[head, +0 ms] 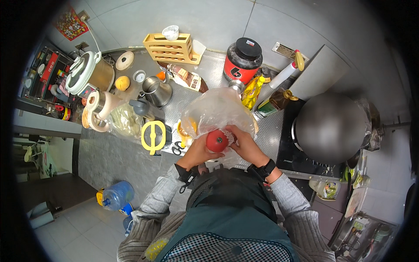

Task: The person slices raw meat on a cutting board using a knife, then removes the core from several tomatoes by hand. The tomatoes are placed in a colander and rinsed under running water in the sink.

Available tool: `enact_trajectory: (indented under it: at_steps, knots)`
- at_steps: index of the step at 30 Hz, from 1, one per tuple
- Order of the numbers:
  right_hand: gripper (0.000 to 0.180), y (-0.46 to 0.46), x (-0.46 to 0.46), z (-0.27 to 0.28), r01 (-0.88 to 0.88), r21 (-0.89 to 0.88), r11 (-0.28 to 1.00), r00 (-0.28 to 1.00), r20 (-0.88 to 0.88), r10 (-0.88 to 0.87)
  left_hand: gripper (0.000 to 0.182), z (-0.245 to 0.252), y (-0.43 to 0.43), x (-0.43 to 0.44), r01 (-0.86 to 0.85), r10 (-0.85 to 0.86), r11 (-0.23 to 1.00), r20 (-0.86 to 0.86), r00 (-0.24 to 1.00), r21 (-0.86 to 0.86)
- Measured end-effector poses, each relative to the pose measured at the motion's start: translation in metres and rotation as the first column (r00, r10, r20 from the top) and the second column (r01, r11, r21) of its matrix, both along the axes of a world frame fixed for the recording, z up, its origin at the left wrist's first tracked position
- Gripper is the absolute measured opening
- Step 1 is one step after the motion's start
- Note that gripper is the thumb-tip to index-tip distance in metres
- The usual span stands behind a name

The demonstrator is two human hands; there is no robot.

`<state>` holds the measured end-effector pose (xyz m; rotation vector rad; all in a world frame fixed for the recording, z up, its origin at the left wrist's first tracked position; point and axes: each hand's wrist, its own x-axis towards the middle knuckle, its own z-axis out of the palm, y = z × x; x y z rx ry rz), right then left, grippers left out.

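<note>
In the head view a red tomato (216, 141) rests in my left hand (195, 153), whose fingers curl round its lower side. Around the tomato's right side is a white foam net sleeve (230, 137), and the fingers of my right hand (245, 145) are closed on it. A translucent plastic bag (212, 106) lies on the counter just beyond both hands, partly beneath them. Left of the bag are a yellow-handled tool (181, 131), only partly visible, and the dark handles of scissors (177, 148).
A yellow-lidded container (154, 137), a steel pitcher (157, 91) and a bagged vegetable (124, 119) stand left. Behind are an egg rack (170, 49) and a black-lidded red tub (243, 60). An oil bottle (273, 103) stands right, beside a black cooktop (286, 150).
</note>
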<state>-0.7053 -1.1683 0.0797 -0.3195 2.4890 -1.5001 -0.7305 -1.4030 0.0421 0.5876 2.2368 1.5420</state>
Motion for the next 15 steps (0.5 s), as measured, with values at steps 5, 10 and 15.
enact_trajectory:
  at_steps: [5,10,15]
  knots:
    - [0.059,-0.004,0.001,-0.001,0.117,-0.011,0.993,0.987,-0.107,-0.118,0.094,0.009,-0.008,0.004,-0.011,0.001,0.993,0.084,0.996,0.116]
    - [0.065,-0.007,0.002,-0.011,0.295,0.112,0.949,0.955,-0.007,-0.296,0.095,0.017,-0.024,0.010,-0.040,0.048,0.991,-0.059,0.997,0.125]
    - [0.073,-0.022,0.012,-0.020,0.189,0.215,0.958,0.981,-0.091,-0.173,0.090,0.029,-0.040,0.020,-0.100,0.115,0.988,-0.132,0.985,0.114]
